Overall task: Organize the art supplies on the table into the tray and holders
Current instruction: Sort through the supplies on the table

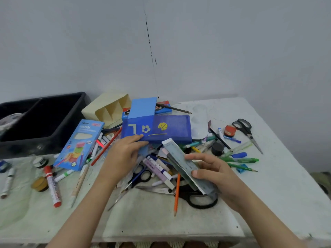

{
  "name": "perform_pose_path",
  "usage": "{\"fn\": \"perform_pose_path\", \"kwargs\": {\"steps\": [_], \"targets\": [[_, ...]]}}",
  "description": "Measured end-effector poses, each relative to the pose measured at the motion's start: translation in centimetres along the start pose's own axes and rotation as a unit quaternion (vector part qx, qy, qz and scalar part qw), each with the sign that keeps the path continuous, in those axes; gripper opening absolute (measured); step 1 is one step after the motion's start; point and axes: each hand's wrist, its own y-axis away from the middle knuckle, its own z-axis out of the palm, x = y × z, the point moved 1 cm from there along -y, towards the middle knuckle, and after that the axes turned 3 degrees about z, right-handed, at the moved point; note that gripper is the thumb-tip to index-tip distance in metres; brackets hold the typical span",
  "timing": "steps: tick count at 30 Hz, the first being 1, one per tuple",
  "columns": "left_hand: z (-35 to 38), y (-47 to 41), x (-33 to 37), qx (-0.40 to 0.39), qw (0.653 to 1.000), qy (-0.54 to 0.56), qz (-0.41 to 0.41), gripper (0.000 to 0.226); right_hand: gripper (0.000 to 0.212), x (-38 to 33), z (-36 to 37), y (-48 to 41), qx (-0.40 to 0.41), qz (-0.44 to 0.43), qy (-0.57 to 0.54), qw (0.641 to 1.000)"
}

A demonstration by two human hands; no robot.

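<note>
Stained table (272, 190), boxy case (172, 130), perhaps plastic ruler (180, 158)

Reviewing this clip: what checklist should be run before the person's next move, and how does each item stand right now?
1. Right hand grip on the ruler: ok, fingers curl round it.
2. Left hand grip on the blue pencil case: ok, pinching its near edge.
3. Black tray has room: ok, its right compartment looks free.
4. Cream holder upright: not ok, it lies on its side.
5. Blue pencil case lifted free of the pens beneath: cannot tell.
</note>
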Motion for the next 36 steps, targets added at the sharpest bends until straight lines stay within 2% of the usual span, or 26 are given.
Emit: {"fn": "perform_pose_path", "kwargs": {"steps": [5,12,17,21,23,25,28,32,36], "targets": [[-1.0,-1.3,-0.7,0.048,0.998,0.020,0.029,0.034,0.041,0.5,1.6,-0.5,0.021,0.005,0.018,1.000],[-2.1,-2.7,-0.7,0.031,0.996,0.073,0.037,0.059,0.031,-0.9,4.0,-2.8,0.093,-0.010,-0.054,0.994],[-2.4,-2.7,0.3,0.009,0.993,0.107,0.038,0.066,0.029,-2.2,5.8,-5.9,0.206,-0.049,-0.045,0.976],[-2.5,-2.7,1.2,0.000,0.986,0.160,0.039,0.070,0.023,-2.8,6.7,-8.5,0.269,-0.095,0.022,0.958],[-2.5,-2.7,1.4,0.003,0.983,0.182,0.033,0.070,0.030,-2.9,6.8,-9.3,0.279,-0.089,0.108,0.950],[-2.5,-2.6,1.3,0.008,0.979,0.201,0.024,0.069,0.041,-2.6,7.0,-9.7,0.264,-0.067,0.180,0.945],[-2.6,-2.3,1.0,0.007,0.975,0.219,0.016,0.072,0.044,-2.2,7.3,-9.6,0.230,-0.061,0.228,0.944],[-3.0,-1.9,0.6,0.009,0.970,0.240,0.024,0.071,0.041,-2.1,7.2,-9.5,0.251,-0.106,0.375,0.886],[-3.0,-2.0,0.4,0.015,0.967,0.252,0.017,0.069,0.024,-2.5,7.4,-9.1,0.246,-0.121,0.451,0.849]]}}
